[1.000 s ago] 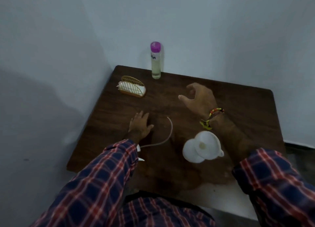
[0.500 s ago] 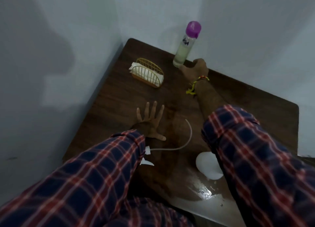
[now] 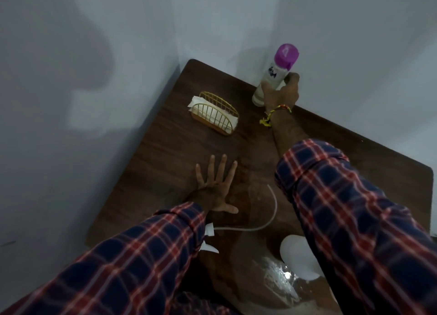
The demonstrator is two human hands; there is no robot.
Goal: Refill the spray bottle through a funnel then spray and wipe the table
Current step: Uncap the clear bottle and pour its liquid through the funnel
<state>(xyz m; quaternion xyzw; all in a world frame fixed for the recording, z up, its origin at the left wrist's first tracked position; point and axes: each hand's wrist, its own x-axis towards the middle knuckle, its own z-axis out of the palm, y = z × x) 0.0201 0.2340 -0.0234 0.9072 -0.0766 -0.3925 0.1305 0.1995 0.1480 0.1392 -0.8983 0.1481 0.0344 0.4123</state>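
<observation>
Behind napkin holder [image 3: 214,112], right hand [image 3: 281,93] apparently grips bottle [image 3: 274,72].

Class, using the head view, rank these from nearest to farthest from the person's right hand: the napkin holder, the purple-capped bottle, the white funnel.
1. Purple-capped bottle: in the right hand, at the table's far edge by the wall.
2. Napkin holder: to the hand's left, far side of the table.
3. White funnel: near edge, partly under the right sleeve.

Head-worn view, down over table [image 3: 165,163]
</observation>
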